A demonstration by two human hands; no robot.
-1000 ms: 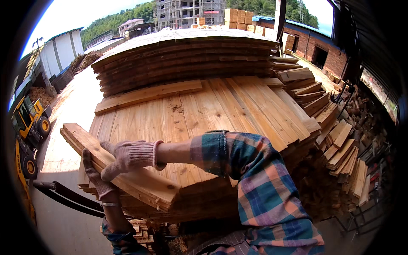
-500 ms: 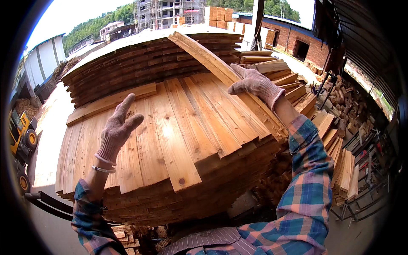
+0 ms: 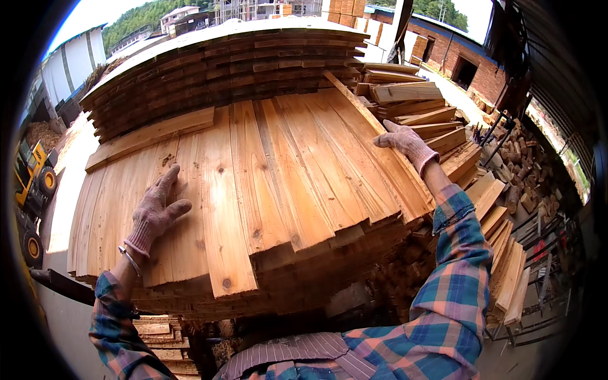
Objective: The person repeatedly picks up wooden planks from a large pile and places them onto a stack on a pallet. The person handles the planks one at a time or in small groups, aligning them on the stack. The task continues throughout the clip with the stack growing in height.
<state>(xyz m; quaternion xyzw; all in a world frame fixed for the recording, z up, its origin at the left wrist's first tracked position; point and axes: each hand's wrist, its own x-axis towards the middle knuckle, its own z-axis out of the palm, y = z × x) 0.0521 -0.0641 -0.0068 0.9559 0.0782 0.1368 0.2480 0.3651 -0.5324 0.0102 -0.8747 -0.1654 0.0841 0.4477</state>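
My left hand (image 3: pixel 158 212), in a pinkish knit glove, is over the left part of a layer of wooden boards (image 3: pixel 266 177), its fingers and thumb spread and nothing held. My gloved right hand (image 3: pixel 408 145) has its fingers over a long wooden board (image 3: pixel 364 111) along the right side of that layer, its palm at the outer edge. The underside of this grip is hidden. The boards lie side by side, their near ends uneven, on a tall stack. A single board (image 3: pixel 152 138) lies crosswise at the back left.
Behind the layer rises a higher board stack (image 3: pixel 221 69). Loose timber pieces (image 3: pixel 411 95) are heaped to the right, with a log pile (image 3: pixel 513 164) and metal racks (image 3: pixel 544 272) beyond. A yellow vehicle (image 3: pixel 31 183) stands at far left. More boards (image 3: pixel 158 339) lie below me.
The board in my right hand has come down from a raised slant to lie along the layer's right side. My left hand has lowered toward the boards. The view has shifted slightly.
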